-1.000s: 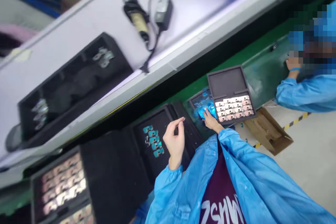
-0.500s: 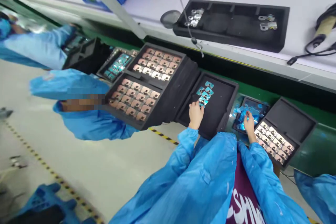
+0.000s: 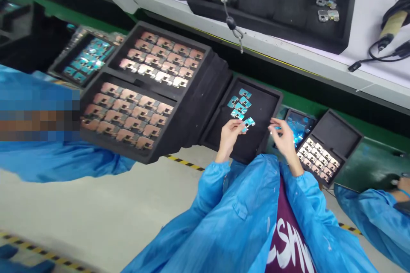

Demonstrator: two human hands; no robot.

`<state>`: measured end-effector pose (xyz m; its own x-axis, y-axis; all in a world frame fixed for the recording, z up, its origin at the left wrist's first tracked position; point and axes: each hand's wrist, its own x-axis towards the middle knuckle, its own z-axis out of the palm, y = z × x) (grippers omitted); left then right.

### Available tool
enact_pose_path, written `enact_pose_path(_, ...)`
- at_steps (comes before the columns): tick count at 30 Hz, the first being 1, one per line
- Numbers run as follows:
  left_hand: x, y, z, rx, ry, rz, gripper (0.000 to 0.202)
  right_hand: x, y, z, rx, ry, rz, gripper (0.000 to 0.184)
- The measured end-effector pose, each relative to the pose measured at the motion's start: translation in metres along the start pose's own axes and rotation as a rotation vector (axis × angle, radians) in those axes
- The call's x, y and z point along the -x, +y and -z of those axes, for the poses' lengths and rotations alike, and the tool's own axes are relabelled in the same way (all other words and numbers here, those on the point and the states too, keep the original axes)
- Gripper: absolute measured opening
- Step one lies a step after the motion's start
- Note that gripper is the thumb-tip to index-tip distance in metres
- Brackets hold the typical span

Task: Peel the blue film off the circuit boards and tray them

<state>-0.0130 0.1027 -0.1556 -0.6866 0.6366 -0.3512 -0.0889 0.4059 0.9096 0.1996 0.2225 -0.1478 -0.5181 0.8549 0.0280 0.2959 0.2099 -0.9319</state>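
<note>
A small teal-and-silver metal part (image 3: 249,122) is pinched in the left hand (image 3: 229,136), its grip closed narrowly on it, just above a black foam tray (image 3: 264,113) carrying a loose cluster of matching parts (image 3: 239,104). The right hand (image 3: 283,140) is also in a narrow pinch, past the tray's edge and near a smaller tray of blue film scraps (image 3: 300,126); whatever it holds is too small to tell

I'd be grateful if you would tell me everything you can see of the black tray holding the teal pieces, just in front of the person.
The black tray is rectangular, with a raised rim around a dark, foam-like recessed floor. It sits beside a larger black foam case. A loose cluster of teal-and-silver pieces lies on its floor, some overlapping. The person's left hand is over its near edge.
</note>
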Motion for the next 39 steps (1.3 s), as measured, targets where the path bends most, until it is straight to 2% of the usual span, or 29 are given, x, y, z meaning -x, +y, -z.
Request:
enact_pose_path(3,0.026,0.017,-0.019,0.261,-0.138,0.021,0.038,0.001,-0.031,-0.017,-0.186,-0.053,-0.127,0.041)
enact_pose_path(5,0.04,0.029,-0.03,0.362,-0.203,0.021,0.041,0.0,-0.035,-0.016,-0.262,-0.026,-0.186,0.042)
enact_pose_path(7,0.048,0.039,-0.039,0.344,-0.254,-0.01,0.039,0.001,-0.034,-0.006,-0.289,-0.042,-0.191,0.044)
enact_pose_path(11,0.054,0.052,-0.049,0.239,-0.312,-0.105,0.029,0.004,-0.04,0.015,-0.221,-0.083,-0.131,0.04)
enact_pose_path(16,0.056,0.061,-0.059,0.227,-0.278,-0.195,0.027,0.013,-0.056,0.021,0.014,0.117,0.094,0.024)
enact_pose_path(21,0.06,0.067,-0.063,0.326,-0.381,-0.08,0.034,0.015,-0.055,0.024,0.102,0.261,0.188,0.013)
enact_pose_path(29,0.062,0.071,-0.057,0.417,-0.517,0.086,0.037,0.019,-0.049,0.039,0.177,0.259,0.278,0.008)
enact_pose_path(34,0.062,0.072,-0.056,0.421,-0.564,0.153,0.037,0.022,-0.052,0.046,0.207,0.226,0.317,0.007)
enact_pose_path(36,0.063,0.072,-0.056,0.419,-0.574,0.171,0.037,0.025,-0.053,0.048,0.285,0.228,0.356,0.007)
enact_pose_path(39,0.062,0.071,-0.057,0.468,-0.611,0.249,0.04,0.03,-0.051,0.048,0.518,0.287,0.473,0.012)
